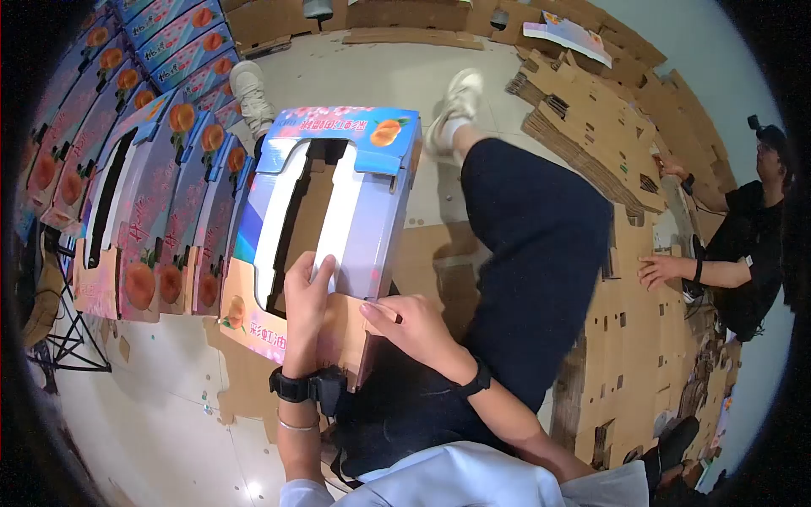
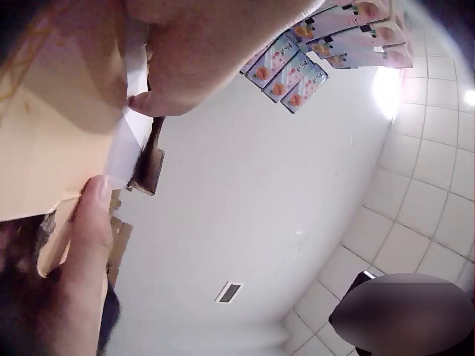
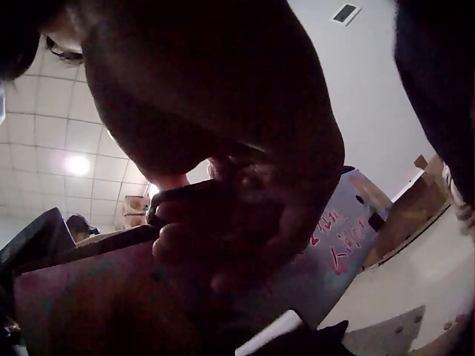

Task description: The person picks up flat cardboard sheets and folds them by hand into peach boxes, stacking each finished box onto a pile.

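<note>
A printed peach carton (image 1: 384,228) with a long opening in its top lies tilted over the person's lap. The left hand (image 1: 308,296) rests on the carton's near end, its thumb on the white strip beside the opening. At the near right corner the right hand (image 1: 418,329) pinches the edge of a tan panel with thumb and forefinger. In the left wrist view, a fingertip (image 2: 96,196) touches the panel edge (image 2: 44,163). The right wrist view is dark; the curled fingers of the right hand (image 3: 223,215) hold the carton's edge, and the printed side (image 3: 345,222) shows beyond.
Several finished-looking cartons (image 1: 173,211) stand at the left, with more stacked behind. Flat cardboard sheets (image 1: 591,127) lie piled on the right. Another person (image 1: 735,245) in dark clothes reaches over that cardboard. A black metal frame (image 1: 72,338) stands at lower left.
</note>
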`<state>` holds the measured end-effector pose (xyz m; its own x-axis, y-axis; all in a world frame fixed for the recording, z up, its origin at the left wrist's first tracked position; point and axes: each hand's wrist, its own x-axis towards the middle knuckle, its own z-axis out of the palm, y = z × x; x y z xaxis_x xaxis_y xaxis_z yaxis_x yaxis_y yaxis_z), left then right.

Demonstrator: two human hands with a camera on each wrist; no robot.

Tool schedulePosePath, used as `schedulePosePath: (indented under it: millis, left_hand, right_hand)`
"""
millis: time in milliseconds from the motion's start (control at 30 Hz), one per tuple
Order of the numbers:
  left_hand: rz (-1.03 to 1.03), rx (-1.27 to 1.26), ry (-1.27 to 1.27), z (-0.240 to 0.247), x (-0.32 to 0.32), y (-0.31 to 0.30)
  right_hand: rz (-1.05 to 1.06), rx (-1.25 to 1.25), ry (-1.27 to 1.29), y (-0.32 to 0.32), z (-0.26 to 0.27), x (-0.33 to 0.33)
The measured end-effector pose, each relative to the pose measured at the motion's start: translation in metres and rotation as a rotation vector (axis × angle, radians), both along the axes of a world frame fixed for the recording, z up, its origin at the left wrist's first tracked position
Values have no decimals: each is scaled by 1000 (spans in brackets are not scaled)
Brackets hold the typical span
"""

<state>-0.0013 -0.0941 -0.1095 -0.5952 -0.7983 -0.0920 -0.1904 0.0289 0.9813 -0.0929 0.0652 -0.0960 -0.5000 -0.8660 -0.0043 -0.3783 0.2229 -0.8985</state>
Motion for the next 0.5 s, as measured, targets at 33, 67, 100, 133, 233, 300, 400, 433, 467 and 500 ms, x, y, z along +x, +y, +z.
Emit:
schedulePosePath:
  millis: [33,67,100,133,233,300,400,433,467,500]
  left_hand:
    - [-3,2,6,0,0,-1]
    - [-15,3,-10,-2,2,-3]
    - [-27,5,-26,-4,2,-6]
    - [-39,36,-15,-7,3,-8]
    - [4,35,74,-12,0,-6]
    - [10,83,62,0,-2,-6]
    - [-25,114,-2,11,1,-9]
    - [-9,150,103,15,-6,-3]
    - [-15,177,92,17,-9,-4]
    - [-17,201,89,19,-13,-6]
  right_hand:
    - [-3,2,6,0,2,0]
    - [-8,-12,-33,-1,6,1]
    - [-13,-26,-71,-2,9,0]
    - [-15,-22,-70,-4,9,-4]
    - [69,27,-61,-3,3,-11]
    - [126,-83,-46,-10,0,-17]
    - [139,-113,-34,-17,-6,-25]
    - [171,-117,-34,-16,-9,-27]
    - [152,-175,-73,-15,-8,-29]
    - [139,-173,-89,-14,-3,-33]
